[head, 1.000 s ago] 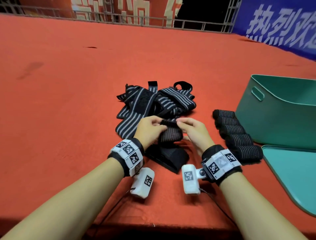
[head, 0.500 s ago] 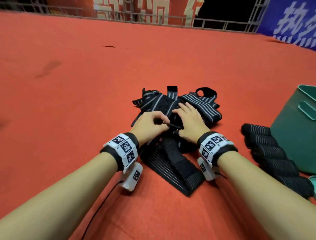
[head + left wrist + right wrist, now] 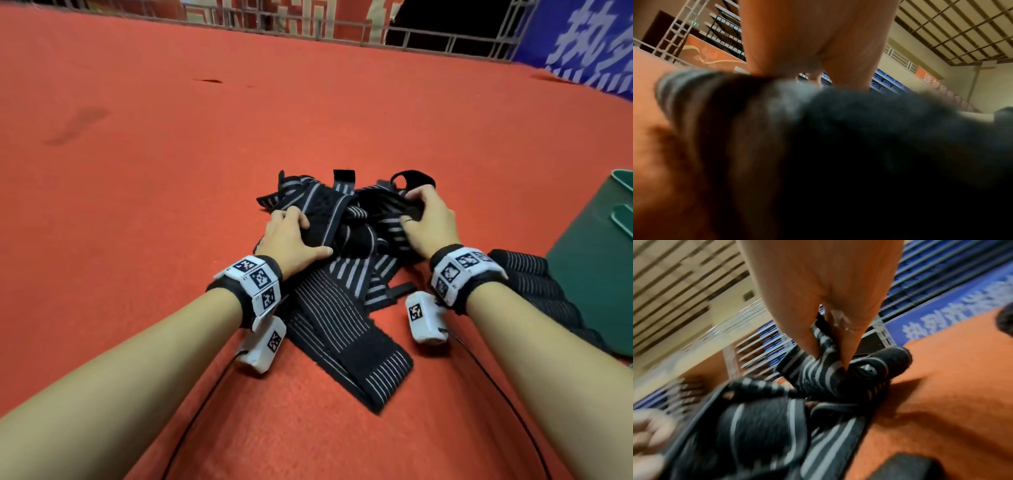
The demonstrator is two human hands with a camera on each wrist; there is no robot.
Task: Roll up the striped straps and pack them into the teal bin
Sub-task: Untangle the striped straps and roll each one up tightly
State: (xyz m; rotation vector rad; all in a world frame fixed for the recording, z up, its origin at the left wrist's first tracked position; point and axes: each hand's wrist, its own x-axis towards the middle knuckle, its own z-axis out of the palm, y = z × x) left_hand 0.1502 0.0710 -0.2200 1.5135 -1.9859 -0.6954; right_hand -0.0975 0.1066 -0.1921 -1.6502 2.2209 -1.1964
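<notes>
A tangled pile of black straps with grey stripes (image 3: pixel 346 219) lies on the red carpet in the head view. My left hand (image 3: pixel 296 234) rests on the pile's left side, fingers curled over a strap, thumb flat on it. My right hand (image 3: pixel 423 214) grips a strap on the pile's right side; the right wrist view shows its fingers (image 3: pixel 809 345) pinching a bunched striped strap (image 3: pixel 818 376). One strap (image 3: pixel 346 339) lies flat, reaching toward me. Several rolled straps (image 3: pixel 529 286) sit in a row beside the teal bin (image 3: pixel 596 270) at the right edge. The left wrist view is blurred by dark strap (image 3: pixel 838 146).
The red carpet (image 3: pixel 171 171) spreads wide to the left and beyond the pile. A metal railing (image 3: pixel 428 37) and a blue banner (image 3: pixel 589 44) close off the far side. Thin black cables (image 3: pixel 202 401) run from the wrist cameras toward me.
Both hands left the half-rolled strap near me and moved forward onto the pile, then spread apart. The right hand has taken hold of a strap on the pile's right side.
</notes>
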